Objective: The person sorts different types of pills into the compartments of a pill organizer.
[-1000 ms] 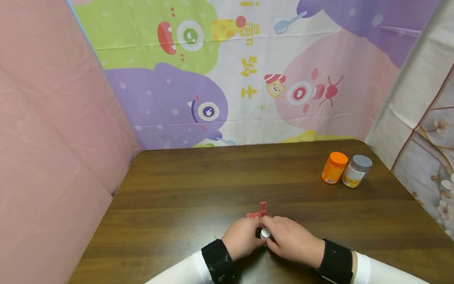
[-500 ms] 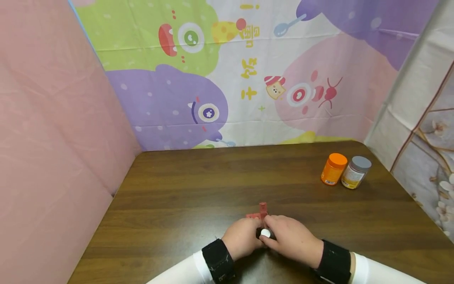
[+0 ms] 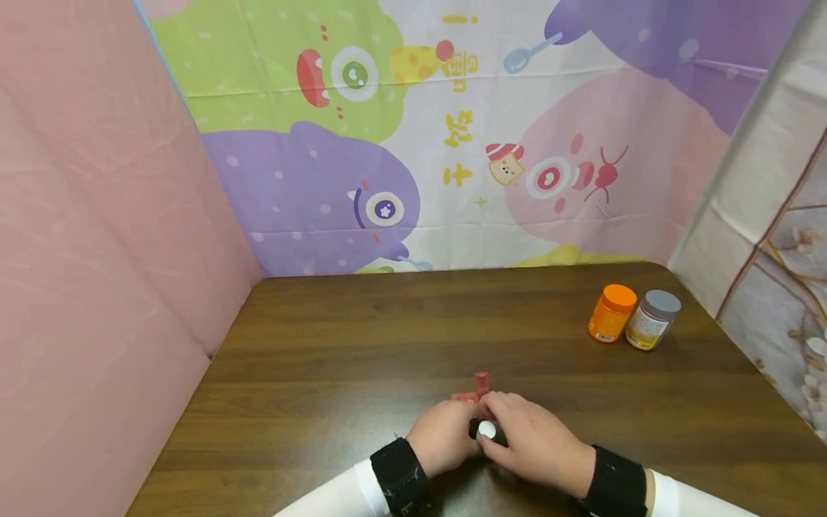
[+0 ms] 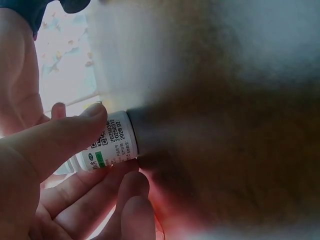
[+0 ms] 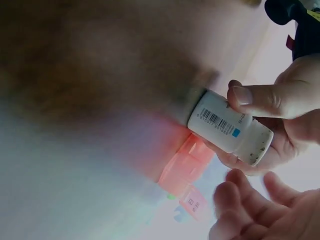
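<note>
A small white pill bottle (image 4: 107,142) with a white cap (image 3: 487,430) is held in my left hand (image 3: 444,436), its thumb and fingers around the bottle's body. Printed text shows in the left wrist view, and a barcode in the right wrist view. My right hand (image 3: 539,444) is beside the cap; in the right wrist view its fingers (image 5: 250,207) are loosely bent and stand apart from the bottle. Just beyond the hands lies a translucent red pill box (image 3: 466,396) with a raised lid (image 3: 482,380); the hands partly hide it.
An orange bottle (image 3: 611,314) and a grey-lidded bottle (image 3: 652,320) stand together at the back right of the wooden table (image 3: 336,345). A cartoon-print cloth (image 3: 446,237) hangs behind the table, and a pink cloth (image 3: 116,287) on the left.
My right thumb has shifted over the cap and back toward its near edge, with the right fingers slightly looser. The left hand keeps its hold. The head view has tilted a little.
</note>
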A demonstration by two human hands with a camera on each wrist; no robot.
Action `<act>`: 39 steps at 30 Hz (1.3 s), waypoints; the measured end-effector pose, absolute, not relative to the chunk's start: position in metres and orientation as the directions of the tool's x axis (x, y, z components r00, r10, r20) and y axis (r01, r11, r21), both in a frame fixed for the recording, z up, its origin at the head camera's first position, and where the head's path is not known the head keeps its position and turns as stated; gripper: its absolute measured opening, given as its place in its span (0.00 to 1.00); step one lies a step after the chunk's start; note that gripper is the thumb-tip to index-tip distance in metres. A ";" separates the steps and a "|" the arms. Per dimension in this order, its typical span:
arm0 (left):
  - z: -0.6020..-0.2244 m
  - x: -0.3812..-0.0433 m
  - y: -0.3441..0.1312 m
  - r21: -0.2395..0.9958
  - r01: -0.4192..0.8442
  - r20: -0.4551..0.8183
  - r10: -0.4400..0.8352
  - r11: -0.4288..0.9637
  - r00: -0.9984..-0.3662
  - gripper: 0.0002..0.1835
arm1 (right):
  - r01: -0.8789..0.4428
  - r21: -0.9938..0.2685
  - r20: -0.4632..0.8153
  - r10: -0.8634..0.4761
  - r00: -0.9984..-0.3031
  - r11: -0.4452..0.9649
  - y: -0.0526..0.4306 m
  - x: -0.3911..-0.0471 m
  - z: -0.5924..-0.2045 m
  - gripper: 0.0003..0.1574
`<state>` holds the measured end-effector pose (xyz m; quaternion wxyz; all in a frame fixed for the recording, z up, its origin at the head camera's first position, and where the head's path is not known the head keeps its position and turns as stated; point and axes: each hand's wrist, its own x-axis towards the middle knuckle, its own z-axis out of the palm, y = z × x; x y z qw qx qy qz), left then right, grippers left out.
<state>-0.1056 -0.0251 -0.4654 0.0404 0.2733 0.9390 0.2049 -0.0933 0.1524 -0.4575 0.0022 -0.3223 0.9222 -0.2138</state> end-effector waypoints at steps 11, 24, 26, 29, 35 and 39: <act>-0.470 -0.105 -0.023 0.442 0.460 -0.007 0.515 0.770 -0.857 0.12 | -0.615 -0.376 0.114 -0.625 -0.773 0.693 0.153 -0.093 -0.459 0.11; -0.466 -0.105 -0.022 0.447 0.437 -0.055 0.512 0.780 -0.857 0.14 | -0.654 -0.387 0.207 -0.630 -0.749 0.650 0.167 -0.093 -0.454 0.18; -0.466 -0.105 -0.022 0.441 0.445 -0.051 0.517 0.780 -0.855 0.14 | -0.633 -0.391 0.199 -0.610 -0.767 0.668 0.175 -0.095 -0.452 0.16; -0.466 -0.105 -0.023 0.444 0.468 -0.022 0.531 0.764 -0.847 0.13 | -0.574 -0.405 0.164 -0.561 -0.811 0.711 0.187 -0.099 -0.451 0.14; -0.466 -0.104 -0.026 0.442 0.496 0.037 0.537 0.747 -0.843 0.14 | -0.429 -0.398 0.077 -0.436 -0.897 0.811 0.214 -0.111 -0.456 0.10; -0.465 -0.104 -0.027 0.444 0.486 0.024 0.532 0.753 -0.846 0.14 | -0.373 -0.358 0.008 -0.397 -0.918 0.856 0.231 -0.116 -0.463 0.09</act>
